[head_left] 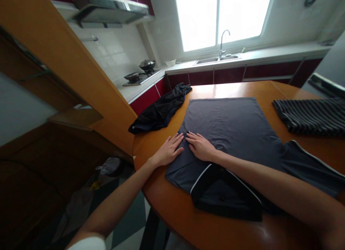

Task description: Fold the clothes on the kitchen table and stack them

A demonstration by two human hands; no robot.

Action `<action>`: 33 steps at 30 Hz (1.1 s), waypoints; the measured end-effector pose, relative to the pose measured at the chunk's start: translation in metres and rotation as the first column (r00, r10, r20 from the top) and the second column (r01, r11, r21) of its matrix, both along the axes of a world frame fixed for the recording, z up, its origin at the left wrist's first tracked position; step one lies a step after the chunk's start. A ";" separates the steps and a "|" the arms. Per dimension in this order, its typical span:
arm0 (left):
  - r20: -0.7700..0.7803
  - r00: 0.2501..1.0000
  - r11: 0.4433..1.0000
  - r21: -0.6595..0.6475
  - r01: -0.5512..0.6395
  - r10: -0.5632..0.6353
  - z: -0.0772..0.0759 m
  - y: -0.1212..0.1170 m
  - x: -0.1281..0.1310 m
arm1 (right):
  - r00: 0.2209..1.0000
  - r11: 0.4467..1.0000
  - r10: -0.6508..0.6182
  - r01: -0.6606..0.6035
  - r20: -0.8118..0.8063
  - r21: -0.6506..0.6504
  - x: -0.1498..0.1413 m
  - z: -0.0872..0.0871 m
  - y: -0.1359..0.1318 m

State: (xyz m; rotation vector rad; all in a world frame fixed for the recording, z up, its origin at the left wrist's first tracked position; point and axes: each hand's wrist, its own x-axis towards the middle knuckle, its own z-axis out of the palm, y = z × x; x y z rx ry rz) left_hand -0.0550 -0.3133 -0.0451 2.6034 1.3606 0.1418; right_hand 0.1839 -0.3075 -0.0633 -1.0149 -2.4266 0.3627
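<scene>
A dark grey polo shirt (231, 124) lies spread on the wooden table, its hem away from me. Its black collar (223, 196), edged in white, points toward me. On the right, a sleeve (307, 163) with white trim stretches outward. My left hand (168, 149) rests flat at the shirt's left edge, fingers extended. Beside it, fingertips almost meeting, my right hand (201, 146) lies palm down on the cloth with its fingers stretched out. A small dark bit with a white edge shows at the right fingertips. My right forearm crosses over the collar and hides part of it.
The rounded table (167, 203) has a black garment (164, 108) at its left edge and folded striped cloth (312, 115) at right. Beyond stand a counter with a sink (217, 59) and a stove (142, 77). A wooden partition (88, 73) rises on the left.
</scene>
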 end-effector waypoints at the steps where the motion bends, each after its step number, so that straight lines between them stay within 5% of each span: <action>1: -0.014 1.000 1.000 -0.007 -0.022 0.022 -0.001 0.001 0.000 | 1.000 1.000 -0.013 0.013 0.008 0.000 0.000 0.000 0.000; 7: 0.017 0.985 0.985 -0.022 -0.173 0.173 0.000 0.006 0.007 | 0.999 0.999 -0.041 0.041 0.009 -0.003 -0.001 0.001 -0.002; 11: 0.055 0.996 0.996 0.050 -0.070 0.067 0.023 0.016 0.040 | 0.999 0.999 -0.042 0.042 -0.018 -0.012 -0.001 0.003 -0.002; 16: 0.157 0.987 0.990 0.131 -0.053 0.032 0.048 0.062 0.081 | 0.999 0.999 -0.039 0.039 -0.012 -0.025 0.000 0.005 -0.001; 21: 0.401 0.909 0.954 0.208 -0.214 0.116 0.037 0.095 0.083 | 0.999 0.998 -0.041 0.040 -0.013 -0.039 0.001 0.008 0.000; 27: 0.365 0.922 0.946 0.234 -0.226 0.131 0.019 0.096 0.064 | 0.998 0.997 -0.064 0.062 -0.030 -0.039 -0.001 0.012 0.002; 33: 0.381 0.921 0.964 0.201 -0.173 0.086 0.019 0.097 0.067 | 0.989 0.983 -0.147 0.144 -0.020 -0.111 0.017 0.048 -0.005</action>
